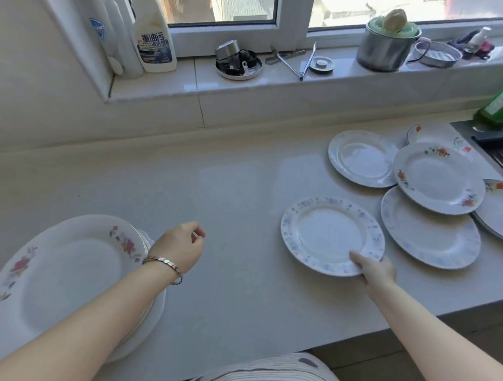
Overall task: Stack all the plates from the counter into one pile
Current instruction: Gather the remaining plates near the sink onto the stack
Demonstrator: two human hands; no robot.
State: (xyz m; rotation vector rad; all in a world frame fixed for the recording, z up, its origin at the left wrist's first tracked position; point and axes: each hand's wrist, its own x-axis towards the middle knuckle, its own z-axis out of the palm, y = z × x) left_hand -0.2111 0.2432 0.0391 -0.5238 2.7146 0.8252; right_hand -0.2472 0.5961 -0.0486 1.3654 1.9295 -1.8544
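A pile of white plates (70, 270) with pink flowers on the top rim stands at the counter's left front. My left hand (181, 247) hovers just right of that pile, fingers loosely curled, holding nothing. My right hand (375, 268) grips the near rim of a blue-patterned plate (328, 233) in the middle right. Further right lie several loose plates, overlapping: a plain white one (360, 158), an orange-flowered one (438, 178), a pale blue one (428, 232), and others partly hidden at the right edge.
The counter (216, 186) ends in a front edge near my body. A sink (500, 153) and a green bottle (498, 107) sit at the far right. On the windowsill stand a spray bottle (154, 42), a steel pot (385, 46), tongs and small items.
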